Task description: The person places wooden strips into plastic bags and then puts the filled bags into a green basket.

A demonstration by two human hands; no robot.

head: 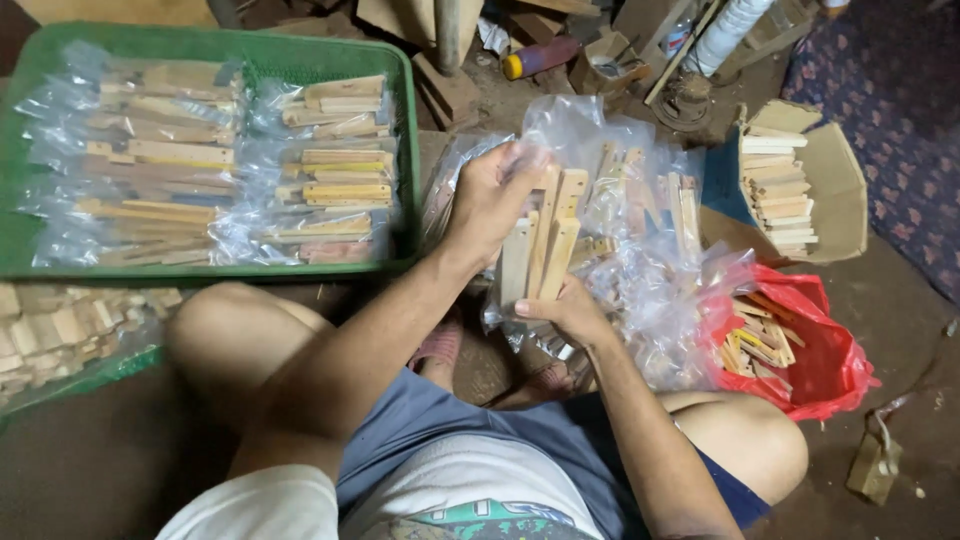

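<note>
My left hand [492, 198] grips the top of a bundle of flat wooden sticks [545, 240] and the edge of a clear plastic bag [640, 250]. My right hand [565, 312] holds the bundle's lower end from below. The sticks stand roughly upright between both hands, partly inside the crinkled bag. More wooden pieces lie in the clear plastic behind the bundle.
A green tray [408, 150] at the left holds several clear bags of wooden sticks. A cardboard box [830, 180] of sticks and a red plastic bag [820, 350] of sticks sit at the right. Loose wooden blocks [60, 330] lie at the far left. My bare knees frame the work.
</note>
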